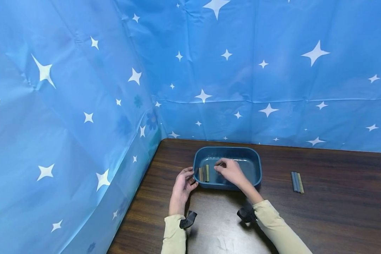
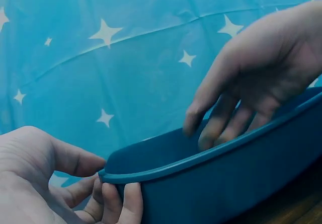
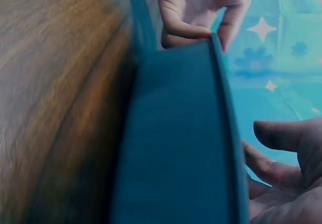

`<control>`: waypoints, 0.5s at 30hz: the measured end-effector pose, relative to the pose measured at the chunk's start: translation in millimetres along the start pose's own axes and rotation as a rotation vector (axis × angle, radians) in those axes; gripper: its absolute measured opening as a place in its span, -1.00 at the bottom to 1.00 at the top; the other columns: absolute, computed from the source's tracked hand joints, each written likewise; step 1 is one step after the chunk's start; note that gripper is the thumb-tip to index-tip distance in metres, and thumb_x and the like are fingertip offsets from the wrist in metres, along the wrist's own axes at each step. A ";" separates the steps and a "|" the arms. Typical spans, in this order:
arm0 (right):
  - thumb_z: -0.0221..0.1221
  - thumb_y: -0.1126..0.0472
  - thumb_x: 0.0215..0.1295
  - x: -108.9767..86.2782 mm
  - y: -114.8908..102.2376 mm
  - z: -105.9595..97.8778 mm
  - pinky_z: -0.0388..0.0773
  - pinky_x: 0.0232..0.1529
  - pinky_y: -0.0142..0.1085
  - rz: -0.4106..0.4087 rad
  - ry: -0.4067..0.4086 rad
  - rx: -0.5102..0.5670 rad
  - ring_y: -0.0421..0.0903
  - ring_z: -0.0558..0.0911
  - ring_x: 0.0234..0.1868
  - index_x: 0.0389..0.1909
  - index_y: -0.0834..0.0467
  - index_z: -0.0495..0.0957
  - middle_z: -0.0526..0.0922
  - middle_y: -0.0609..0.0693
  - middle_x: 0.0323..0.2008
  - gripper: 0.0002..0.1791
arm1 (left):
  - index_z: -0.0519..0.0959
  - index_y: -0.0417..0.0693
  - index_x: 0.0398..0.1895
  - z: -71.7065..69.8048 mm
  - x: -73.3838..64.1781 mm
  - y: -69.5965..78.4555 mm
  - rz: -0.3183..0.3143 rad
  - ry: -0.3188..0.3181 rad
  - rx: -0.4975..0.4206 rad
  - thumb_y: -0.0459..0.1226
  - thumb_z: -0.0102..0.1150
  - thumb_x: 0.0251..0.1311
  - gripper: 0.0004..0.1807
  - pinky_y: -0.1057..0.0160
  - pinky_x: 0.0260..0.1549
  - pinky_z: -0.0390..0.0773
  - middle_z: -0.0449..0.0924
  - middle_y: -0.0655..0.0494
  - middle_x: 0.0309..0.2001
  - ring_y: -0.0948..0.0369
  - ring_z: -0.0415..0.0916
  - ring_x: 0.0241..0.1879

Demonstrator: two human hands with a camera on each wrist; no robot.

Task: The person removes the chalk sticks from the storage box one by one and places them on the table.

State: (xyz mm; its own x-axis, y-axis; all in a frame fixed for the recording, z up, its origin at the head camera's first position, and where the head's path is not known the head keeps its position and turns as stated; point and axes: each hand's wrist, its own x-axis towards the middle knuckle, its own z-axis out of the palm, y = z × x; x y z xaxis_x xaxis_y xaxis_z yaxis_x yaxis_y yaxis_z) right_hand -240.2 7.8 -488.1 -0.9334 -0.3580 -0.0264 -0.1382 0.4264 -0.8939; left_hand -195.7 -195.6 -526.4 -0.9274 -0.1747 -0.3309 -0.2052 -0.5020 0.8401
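A dark blue plastic tub (image 1: 257, 160) with rounded corners stands on the table. At its left end my left hand (image 1: 181, 185) grips the rim, thumb on top and fingers against the outer wall, as the left wrist view shows. Inside that end, several short slim sticks (image 1: 204, 173) in brown, dark and yellow-green tones lie side by side. My right hand (image 1: 231, 171) reaches over the near wall into the tub, just right of these sticks. Its thumb and index finger (image 3: 276, 136) are apart in the right wrist view; the tub wall hides the other fingertips.
On the brown wooden table (image 1: 343, 197), right of the tub, lies another row of slim sticks (image 1: 297, 182), blue-grey and yellowish. A blue sheet (image 1: 241, 77) with white stars hangs behind the table and along its left side. Black cameras (image 1: 188, 219) sit at both wrists.
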 end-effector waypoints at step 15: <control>0.29 0.44 0.22 30.9 5.3 33.1 0.63 -0.31 -0.19 0.132 -0.091 0.006 0.00 0.68 -0.30 0.27 0.42 0.44 0.70 0.16 -0.25 -0.43 | 0.40 -0.27 0.09 -5.4 -1.0 -3.1 0.003 -0.061 -0.052 -0.60 -0.03 0.22 -0.63 0.38 -0.45 0.57 0.47 0.07 -0.27 0.27 0.50 -0.46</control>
State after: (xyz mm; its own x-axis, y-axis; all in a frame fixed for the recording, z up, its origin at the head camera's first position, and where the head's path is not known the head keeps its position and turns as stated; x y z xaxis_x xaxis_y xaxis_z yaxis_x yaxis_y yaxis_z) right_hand -258.8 -28.5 -508.5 -0.9094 -0.3729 -0.1843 -0.0138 0.4699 -0.8826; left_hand -192.5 -198.4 -531.0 -0.9455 -0.1255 -0.3004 -0.1874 -0.5449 0.8173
